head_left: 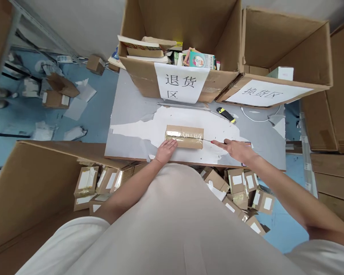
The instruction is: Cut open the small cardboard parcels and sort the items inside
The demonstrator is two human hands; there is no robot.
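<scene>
Left hand (165, 151) lies flat, fingers close together, on the near left corner of a taped cardboard box (190, 143) near the middle of the front edge of the desk (126, 147). Right hand (235, 149) curls round a thin blade (207, 141), index finger extended, the tip at the box's right end. Its handle is mostly hidden; so is a dark-edged object (248, 144) beneath the wrist.

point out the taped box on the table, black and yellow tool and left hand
Taped box (187, 134): head view, middle of top.
Black and yellow tool (226, 115): head view, middle.
Left hand (166, 150): head view, back of hand.
</scene>
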